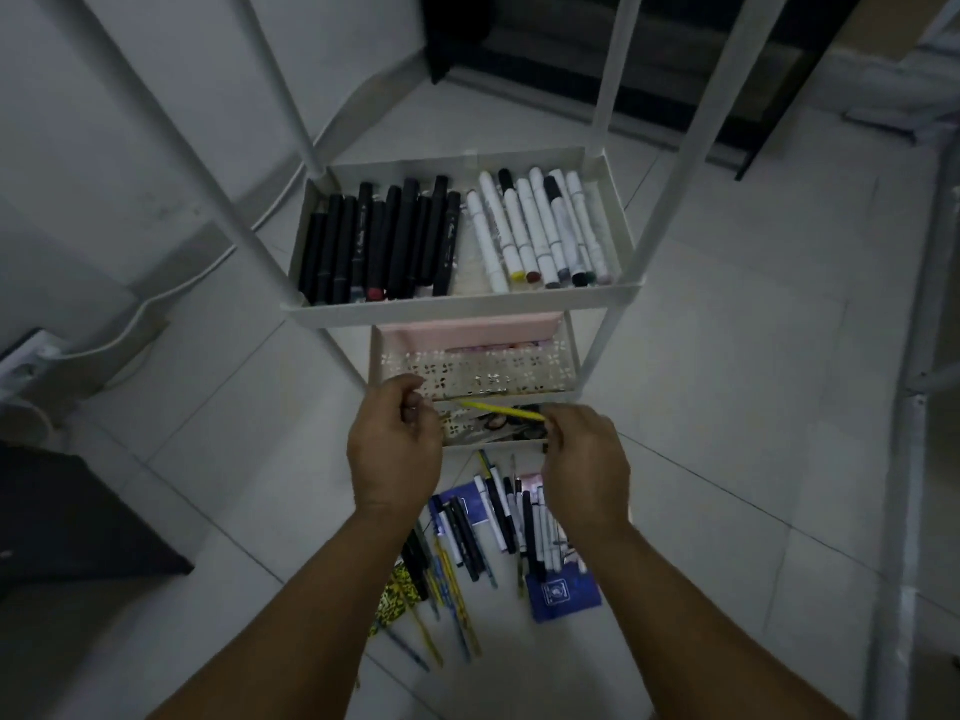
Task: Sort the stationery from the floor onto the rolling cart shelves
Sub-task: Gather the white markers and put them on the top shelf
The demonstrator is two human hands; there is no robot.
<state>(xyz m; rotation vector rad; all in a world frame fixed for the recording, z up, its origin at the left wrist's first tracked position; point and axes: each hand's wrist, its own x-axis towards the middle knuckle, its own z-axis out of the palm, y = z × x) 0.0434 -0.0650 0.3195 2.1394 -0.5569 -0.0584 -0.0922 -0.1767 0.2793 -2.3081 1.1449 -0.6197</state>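
Pale floor tiles [727, 459] lie dim below. Both arms reach forward: right hand [584, 467] pinches a thin yellow pencil [501, 411] by one end, left hand [397, 449] curled, seemingly at its other end, before the rolling cart [462, 309]; pens [493, 532] lie beneath.

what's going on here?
A person is sorting stationery onto a white rolling cart. Both hands, left and right, hold a yellow pencil over the lowest shelf. The top tray already holds black markers and white markers. Many pens remain on the floor.
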